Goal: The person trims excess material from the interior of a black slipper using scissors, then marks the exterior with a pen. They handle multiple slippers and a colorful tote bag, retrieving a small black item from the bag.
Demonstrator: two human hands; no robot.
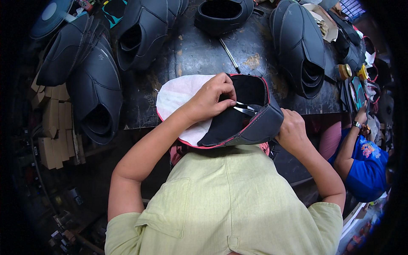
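- Filling most of the upper view, a dark, scuffed workbench (pixel 199 51) is seen, with finished black shoe uppers stacked around its rim: one pile at ten o'clock (pixel 85 72), one at eleven (pixel 144 29), a single piece at twelve (pixel 221 15) and another pile at two o'clock (pixel 299 46).
- A pale green shirt (pixel 225 199) takes up the lower middle, and both bare forearms come up from it toward the centre.
- At four o'clock a second person in a blue top (pixel 365 168) is seen, with a hand raised toward loose parts at the bench's right end.
- At the centre, the black shoe upper being worked (pixel 238 123) is held against the near edge of the bench; its white lining (pixel 178 95) is turned out toward nine o'clock and is edged with a thin red line.
- The left hand (pixel 210 100) is pressed on the lining, and its fingers are closed around small scissors (pixel 244 109) whose blades are laid at the inside of the dark opening.
- The right hand (pixel 292 129) is closed on the upper's outer edge at three o'clock, steadying it.
- A thin pen-like tool (pixel 230 55) is left lying on the bench at twelve o'clock (well apart from both hands).
- Judged from the blade position, the stitched seam or the outer material could be nicked if the scissors were angled too deep; the piece could also be shifted mid-cut if the right hand's hold were loosened.
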